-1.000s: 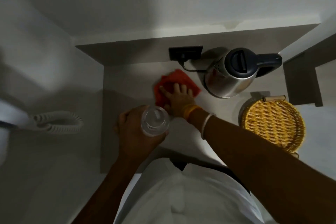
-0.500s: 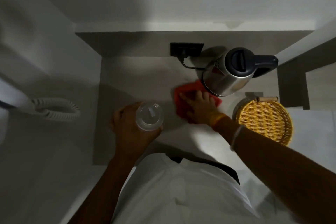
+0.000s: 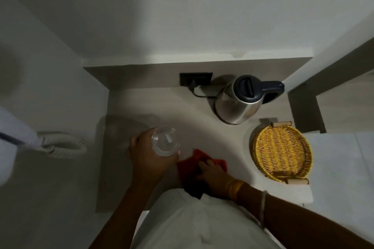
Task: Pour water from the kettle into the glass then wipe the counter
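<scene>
A clear glass (image 3: pixel 165 141) is held above the pale counter (image 3: pixel 194 119) in my left hand (image 3: pixel 148 155), seen from straight above. Just right of it, my right hand (image 3: pixel 212 174) presses flat on a red cloth (image 3: pixel 190 166) at the counter's near edge. The steel kettle (image 3: pixel 238 105) with its dark lid and handle stands upright at the back right, apart from both hands. Whether the glass holds water is hard to tell.
A black wall socket (image 3: pixel 196 79) with the kettle's cord sits at the back. A yellow wicker tray (image 3: pixel 281 151) rests at the counter's right end. A white coiled phone cord (image 3: pixel 62 145) hangs on the left wall. Walls close in left and right.
My right hand has dragged the red cloth from beside the kettle back toward the near edge of the counter. The left hand keeps hold of the glass.
</scene>
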